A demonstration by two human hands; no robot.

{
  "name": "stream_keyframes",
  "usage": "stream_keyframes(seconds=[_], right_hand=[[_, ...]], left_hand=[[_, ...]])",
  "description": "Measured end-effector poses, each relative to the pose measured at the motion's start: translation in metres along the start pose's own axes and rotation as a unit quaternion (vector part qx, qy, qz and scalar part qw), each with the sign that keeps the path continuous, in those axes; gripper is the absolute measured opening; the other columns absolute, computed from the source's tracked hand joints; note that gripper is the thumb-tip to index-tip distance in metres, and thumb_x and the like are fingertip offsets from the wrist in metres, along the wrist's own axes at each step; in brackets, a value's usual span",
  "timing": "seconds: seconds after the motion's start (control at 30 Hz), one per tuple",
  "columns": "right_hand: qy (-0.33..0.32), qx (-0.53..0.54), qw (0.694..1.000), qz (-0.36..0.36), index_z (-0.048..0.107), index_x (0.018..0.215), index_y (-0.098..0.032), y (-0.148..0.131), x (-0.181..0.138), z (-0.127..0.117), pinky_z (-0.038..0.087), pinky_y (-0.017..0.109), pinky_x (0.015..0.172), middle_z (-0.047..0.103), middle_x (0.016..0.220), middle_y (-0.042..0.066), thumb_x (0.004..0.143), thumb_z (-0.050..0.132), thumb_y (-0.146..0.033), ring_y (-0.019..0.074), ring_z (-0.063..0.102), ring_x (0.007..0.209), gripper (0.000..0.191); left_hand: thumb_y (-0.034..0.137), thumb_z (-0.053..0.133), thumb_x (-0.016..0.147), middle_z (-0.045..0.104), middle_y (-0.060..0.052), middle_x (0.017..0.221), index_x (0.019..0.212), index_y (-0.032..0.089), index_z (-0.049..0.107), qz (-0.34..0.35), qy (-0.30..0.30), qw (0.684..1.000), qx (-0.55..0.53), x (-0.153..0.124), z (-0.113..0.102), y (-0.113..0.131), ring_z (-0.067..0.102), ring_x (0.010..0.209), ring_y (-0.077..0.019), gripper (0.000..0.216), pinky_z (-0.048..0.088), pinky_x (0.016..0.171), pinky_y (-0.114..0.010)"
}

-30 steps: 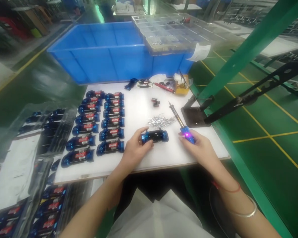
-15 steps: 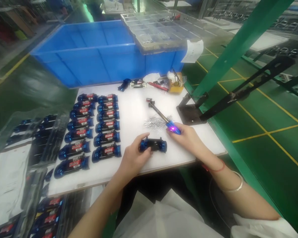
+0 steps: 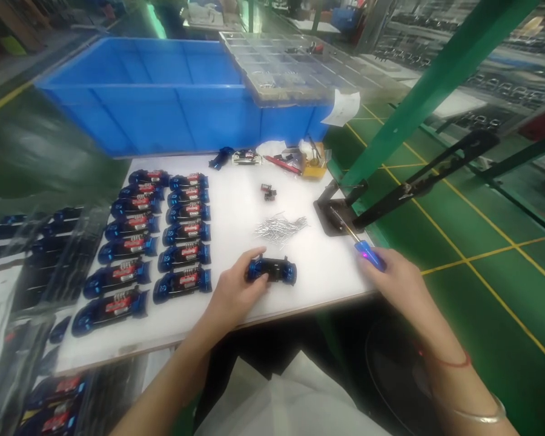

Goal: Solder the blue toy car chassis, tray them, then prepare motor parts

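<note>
My left hand [image 3: 238, 287] is closed on the left end of a blue and black toy car body [image 3: 272, 270] near the table's front edge. My right hand [image 3: 393, 275] grips the blue handle of a screwdriver [image 3: 367, 251]. A purple light shows on that handle, and the thin metal shaft points up and left across the base of a black metal stand [image 3: 338, 215]. Beyond the car body lies a loose pile of thin metal pins [image 3: 280, 229]. Small red and black parts [image 3: 267, 192] lie further back.
Two columns of blue toy car bodies with red parts [image 3: 186, 254] cover the left side of the white table [image 3: 231, 200]. Behind it stands a blue bin [image 3: 149, 115] beside a clear compartment tray [image 3: 281, 94]. A green post [image 3: 418, 109] rises on the right.
My right hand has moved right with the screwdriver, from above the pins to beside the black stand. The small red and black parts now show uncovered. My left hand still holds the car body.
</note>
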State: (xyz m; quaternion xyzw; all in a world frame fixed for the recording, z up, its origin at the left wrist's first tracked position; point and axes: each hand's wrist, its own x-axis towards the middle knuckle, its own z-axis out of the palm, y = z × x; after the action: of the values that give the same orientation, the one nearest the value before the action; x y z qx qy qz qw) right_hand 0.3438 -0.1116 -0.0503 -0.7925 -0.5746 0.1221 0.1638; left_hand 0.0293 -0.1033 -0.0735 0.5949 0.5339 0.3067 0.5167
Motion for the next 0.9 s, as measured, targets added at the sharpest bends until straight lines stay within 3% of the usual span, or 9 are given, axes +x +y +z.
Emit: stream_keyframes(seconds=[0.2, 0.4, 0.5, 0.6, 0.7, 0.9], right_hand=[[0.09, -0.065, 0.992, -0.06, 0.067, 0.111, -0.016, 0.003, 0.012, 0.024, 0.047, 0.038, 0.067, 0.071, 0.098, 0.015, 0.088, 0.047, -0.042, 0.0302, 0.064, 0.084, 0.041], [0.175, -0.08, 0.97, -0.149, 0.063, 0.116, -0.012, -0.018, 0.016, 0.032, 0.047, 0.048, 0.077, 0.068, 0.105, 0.02, 0.093, 0.048, -0.033, 0.0346, 0.061, 0.091, 0.035], [0.13, 0.013, 0.947, -0.295, 0.065, 0.102, -0.018, -0.039, 0.018, 0.035, 0.046, 0.042, 0.085, 0.069, 0.101, 0.013, 0.096, 0.049, -0.025, 0.0283, 0.06, 0.094, 0.019], [0.045, 0.048, 0.91, -0.41, 0.065, 0.097, -0.019, -0.063, 0.024, 0.04, 0.046, 0.035, 0.08, 0.068, 0.093, 0.009, 0.099, 0.047, -0.022, 0.0226, 0.057, 0.087, 0.018], [-0.009, 0.013, 0.891, -0.454, 0.066, 0.098, -0.019, -0.08, 0.032, 0.045, 0.045, 0.034, 0.078, 0.067, 0.093, 0.009, 0.1, 0.044, -0.02, 0.0221, 0.054, 0.086, 0.022], [-0.056, -0.063, 0.875, -0.477, 0.066, 0.1, -0.021, -0.091, 0.042, 0.043, 0.043, 0.035, 0.079, 0.065, 0.094, 0.008, 0.099, 0.048, -0.016, 0.0235, 0.053, 0.09, 0.018]], left_hand=[[0.036, 0.062, 0.089, 0.072, -0.005, 0.101, 0.139, 0.022, 0.051, -0.014, 0.007, 0.999, -0.03, -0.002, 0.001, -0.001, 0.075, 0.083, -0.021, 0.053, 0.061, 0.081, -0.034], [0.036, 0.063, 0.088, 0.071, -0.006, 0.106, 0.139, 0.022, 0.051, -0.021, 0.012, 0.998, -0.059, -0.002, 0.001, -0.001, 0.076, 0.083, -0.0206, 0.054, 0.062, 0.081, -0.033], [0.034, 0.062, 0.089, 0.072, -0.006, 0.106, 0.139, 0.023, 0.053, -0.016, 0.002, 0.999, -0.031, -0.001, 0.0, 0.0, 0.075, 0.083, -0.02, 0.052, 0.061, 0.082, -0.032], [0.033, 0.062, 0.089, 0.073, -0.005, 0.105, 0.138, 0.023, 0.055, -0.001, -0.003, 1.0, 0.008, -0.002, 0.0, 0.0, 0.074, 0.087, -0.0208, 0.051, 0.06, 0.085, -0.033], [0.033, 0.061, 0.089, 0.074, -0.006, 0.101, 0.137, 0.022, 0.057, 0.014, 0.001, 1.0, 0.024, -0.003, 0.0, -0.002, 0.073, 0.093, -0.0228, 0.05, 0.058, 0.089, -0.034], [0.034, 0.061, 0.088, 0.074, -0.004, 0.092, 0.136, 0.022, 0.058, 0.017, -0.002, 1.0, 0.021, -0.003, 0.0, -0.002, 0.072, 0.094, -0.0237, 0.049, 0.057, 0.09, -0.034]])
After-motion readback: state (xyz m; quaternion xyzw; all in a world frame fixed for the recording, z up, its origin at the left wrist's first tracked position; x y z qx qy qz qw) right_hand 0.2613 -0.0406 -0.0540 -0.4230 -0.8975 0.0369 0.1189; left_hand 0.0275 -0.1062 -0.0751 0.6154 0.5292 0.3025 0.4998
